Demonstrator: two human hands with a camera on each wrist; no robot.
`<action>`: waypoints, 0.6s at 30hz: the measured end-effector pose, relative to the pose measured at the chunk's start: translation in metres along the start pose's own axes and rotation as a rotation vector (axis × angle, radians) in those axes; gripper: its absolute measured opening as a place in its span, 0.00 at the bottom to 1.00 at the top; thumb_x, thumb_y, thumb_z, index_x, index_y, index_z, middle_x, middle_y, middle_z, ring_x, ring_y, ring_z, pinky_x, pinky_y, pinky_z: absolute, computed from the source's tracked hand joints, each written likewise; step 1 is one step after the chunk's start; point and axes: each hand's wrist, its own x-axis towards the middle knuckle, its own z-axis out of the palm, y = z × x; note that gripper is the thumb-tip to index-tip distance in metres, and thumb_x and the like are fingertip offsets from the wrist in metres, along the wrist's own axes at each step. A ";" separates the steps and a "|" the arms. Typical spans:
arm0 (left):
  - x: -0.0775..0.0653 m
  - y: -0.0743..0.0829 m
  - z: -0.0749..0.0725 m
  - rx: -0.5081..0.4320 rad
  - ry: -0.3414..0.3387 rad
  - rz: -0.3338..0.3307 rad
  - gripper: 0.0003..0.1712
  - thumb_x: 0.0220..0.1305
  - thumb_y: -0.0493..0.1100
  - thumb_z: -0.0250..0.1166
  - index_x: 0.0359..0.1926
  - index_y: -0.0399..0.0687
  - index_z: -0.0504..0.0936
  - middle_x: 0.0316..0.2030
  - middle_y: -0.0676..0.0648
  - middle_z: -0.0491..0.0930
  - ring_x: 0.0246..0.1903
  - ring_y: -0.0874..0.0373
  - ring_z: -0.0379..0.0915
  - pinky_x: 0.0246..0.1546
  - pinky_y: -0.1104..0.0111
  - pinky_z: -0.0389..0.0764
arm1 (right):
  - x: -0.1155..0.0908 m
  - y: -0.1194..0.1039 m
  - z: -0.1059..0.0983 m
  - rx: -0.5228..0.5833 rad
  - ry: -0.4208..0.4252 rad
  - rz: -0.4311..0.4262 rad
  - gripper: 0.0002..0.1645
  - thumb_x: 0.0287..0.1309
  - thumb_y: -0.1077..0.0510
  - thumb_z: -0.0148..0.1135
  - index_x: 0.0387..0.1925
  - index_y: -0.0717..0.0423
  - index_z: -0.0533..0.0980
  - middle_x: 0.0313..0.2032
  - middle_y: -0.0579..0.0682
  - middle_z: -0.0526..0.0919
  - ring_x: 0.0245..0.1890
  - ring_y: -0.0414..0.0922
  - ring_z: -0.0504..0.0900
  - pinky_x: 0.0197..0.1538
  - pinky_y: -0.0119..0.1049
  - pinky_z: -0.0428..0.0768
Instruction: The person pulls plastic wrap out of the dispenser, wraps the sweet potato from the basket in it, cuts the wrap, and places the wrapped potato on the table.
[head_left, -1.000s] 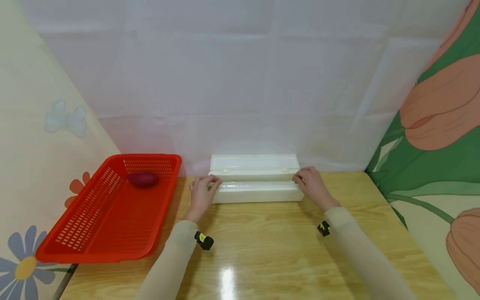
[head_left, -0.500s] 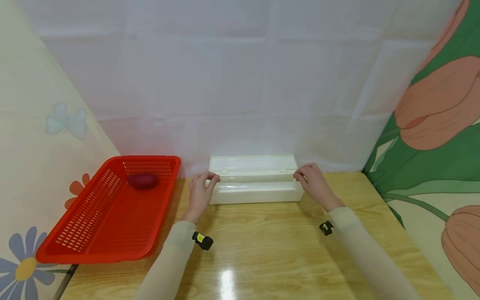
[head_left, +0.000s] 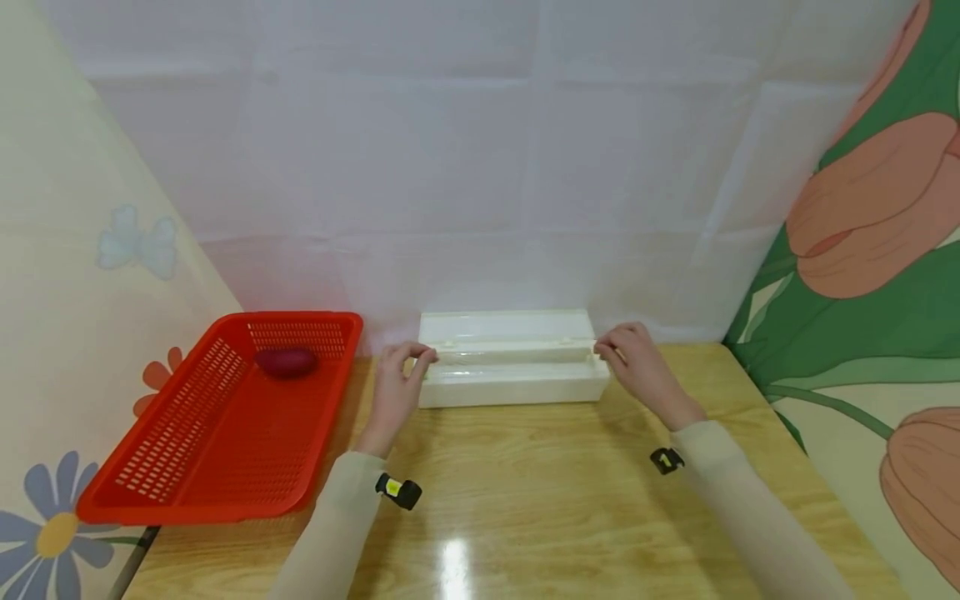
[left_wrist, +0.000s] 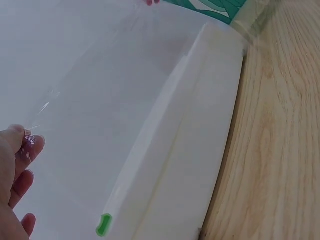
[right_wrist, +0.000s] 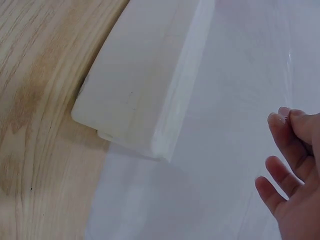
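Observation:
A white cling film dispenser (head_left: pixel 517 393) with its lid raised stands on the table by the back wall. My left hand (head_left: pixel 393 390) is at its left end, pinching a corner of the clear cling film (left_wrist: pixel 47 107) between thumb and forefinger. At the right end, my right hand (head_left: pixel 647 371) pinches the film's other corner, its remaining fingers loosely bent in the right wrist view. Between the hands the film spreads taut from the dispenser, faintly creased near the fingertips. A green slider (left_wrist: pixel 104 225) shows on the dispenser's edge in the left wrist view.
A red plastic basket (head_left: pixel 318 467) stands to the left, holding a dark purple oblong object (head_left: pixel 287 362) at its far end. The wooden table (head_left: pixel 525 492) meets a white sheet-covered wall (head_left: pixel 480 167) right behind the dispenser. Flower-patterned panels flank both sides.
Both hands have drawn slightly apart, the left one leftward and the right one rightward and a little up, keeping their pinch. The dispenser and basket stay in place.

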 end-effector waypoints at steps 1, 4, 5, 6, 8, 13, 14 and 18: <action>-0.001 0.002 -0.001 -0.004 -0.002 0.004 0.08 0.73 0.38 0.67 0.37 0.38 0.87 0.37 0.40 0.85 0.48 0.41 0.71 0.53 0.54 0.68 | -0.001 -0.001 -0.001 0.001 0.014 -0.014 0.06 0.72 0.66 0.62 0.39 0.62 0.84 0.37 0.56 0.86 0.50 0.58 0.75 0.54 0.57 0.76; -0.002 0.008 -0.004 -0.004 0.003 0.035 0.07 0.72 0.38 0.67 0.37 0.38 0.87 0.37 0.40 0.84 0.48 0.42 0.71 0.53 0.55 0.69 | -0.003 -0.004 -0.006 0.005 0.052 -0.053 0.05 0.70 0.67 0.63 0.38 0.62 0.84 0.36 0.55 0.85 0.49 0.58 0.75 0.53 0.57 0.75; -0.003 0.010 -0.005 -0.005 0.008 0.053 0.07 0.72 0.37 0.67 0.37 0.38 0.87 0.37 0.40 0.84 0.48 0.42 0.72 0.52 0.55 0.70 | -0.004 -0.004 -0.007 0.006 0.064 -0.063 0.05 0.70 0.67 0.63 0.38 0.63 0.84 0.36 0.56 0.85 0.49 0.58 0.75 0.53 0.57 0.75; -0.004 0.011 -0.006 -0.008 0.014 0.073 0.06 0.71 0.37 0.68 0.37 0.38 0.87 0.37 0.40 0.84 0.47 0.42 0.72 0.52 0.56 0.70 | -0.005 -0.005 -0.009 0.005 0.075 -0.074 0.05 0.70 0.67 0.63 0.38 0.63 0.84 0.35 0.55 0.85 0.49 0.58 0.76 0.53 0.57 0.75; -0.005 0.013 -0.007 -0.007 0.034 0.117 0.05 0.70 0.35 0.69 0.36 0.37 0.87 0.36 0.39 0.83 0.46 0.42 0.72 0.51 0.57 0.70 | -0.007 -0.007 -0.012 0.005 0.090 -0.093 0.05 0.69 0.66 0.64 0.38 0.63 0.84 0.35 0.55 0.85 0.48 0.58 0.76 0.54 0.56 0.74; -0.009 0.019 -0.011 0.005 0.070 0.214 0.03 0.66 0.31 0.70 0.34 0.38 0.86 0.35 0.40 0.83 0.45 0.42 0.73 0.51 0.59 0.70 | -0.013 -0.014 -0.020 -0.006 0.123 -0.139 0.04 0.68 0.67 0.65 0.39 0.63 0.84 0.34 0.55 0.84 0.47 0.57 0.75 0.51 0.54 0.75; -0.010 0.021 -0.013 0.003 0.072 0.227 0.03 0.66 0.31 0.70 0.34 0.39 0.86 0.36 0.40 0.83 0.45 0.41 0.74 0.52 0.59 0.70 | -0.014 -0.015 -0.022 -0.011 0.130 -0.149 0.03 0.68 0.68 0.65 0.39 0.63 0.84 0.34 0.55 0.84 0.47 0.57 0.75 0.51 0.54 0.75; -0.014 0.029 -0.018 -0.009 0.070 0.265 0.03 0.65 0.30 0.70 0.35 0.39 0.86 0.36 0.40 0.84 0.46 0.41 0.74 0.54 0.57 0.70 | -0.019 -0.021 -0.029 -0.026 0.156 -0.191 0.04 0.62 0.72 0.68 0.38 0.63 0.83 0.34 0.55 0.85 0.48 0.58 0.76 0.52 0.54 0.75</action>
